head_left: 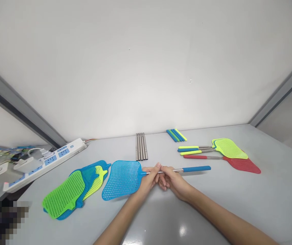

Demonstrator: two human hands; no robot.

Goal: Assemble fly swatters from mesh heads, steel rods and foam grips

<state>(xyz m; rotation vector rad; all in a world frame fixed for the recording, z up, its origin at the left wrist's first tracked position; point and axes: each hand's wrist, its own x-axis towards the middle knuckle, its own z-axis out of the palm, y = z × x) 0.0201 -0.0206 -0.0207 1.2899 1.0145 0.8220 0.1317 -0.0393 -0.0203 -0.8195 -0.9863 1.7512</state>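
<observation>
A blue fly swatter lies across both my hands, its perforated head (122, 179) pointing left and its blue grip (197, 169) pointing right. My left hand (149, 177) closes on the thin metal rod near the head. Close beside it, my right hand (170, 177) is wrapped round the thicker part of the metal shaft. The fingertips of the two hands nearly meet, and some fingers are hidden beneath the shaft. The swatter is held just above the grey table (166, 217).
Loose swatter heads in green (65, 194), blue and yellow overlap at left. Metal tubes (141, 146) and coloured grips (176, 135) lie toward the wall. Whole swatters, yellow (230, 148) and red (244, 165) among them, are stacked at right. A power strip (69, 149) with plugs runs along the left edge.
</observation>
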